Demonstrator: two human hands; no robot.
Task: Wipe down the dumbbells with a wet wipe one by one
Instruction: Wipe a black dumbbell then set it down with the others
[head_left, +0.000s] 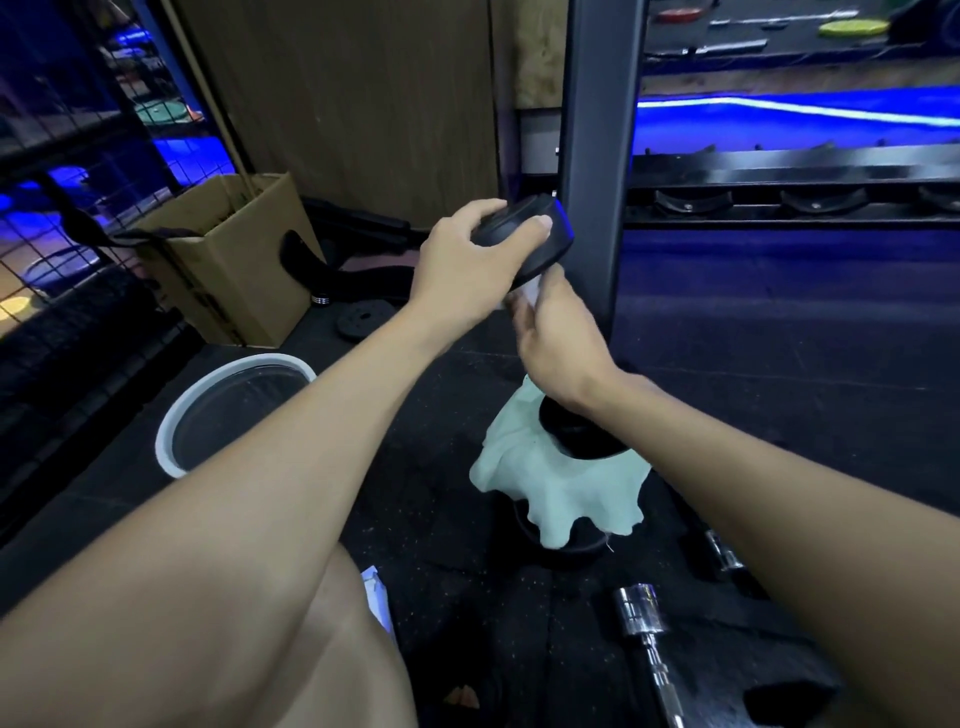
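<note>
A black dumbbell (540, 234) is held up on end in front of me. My left hand (467, 265) grips its top black head with fingers and thumb curled over the rim. My right hand (556, 332) is wrapped round the handle just below, with a pale green cloth (561, 493) under its fingers. The cloth hangs down and drapes over the dumbbell's lower head (582, 431). The handle itself is hidden by my right hand and the cloth.
A white-rimmed bucket (176, 415) stands on the black rubber floor at left. A cardboard box (234, 270) sits behind it by a wire fence. A chrome bar (644, 629) lies at lower right. A dark rack post (597, 156) rises just behind the dumbbell.
</note>
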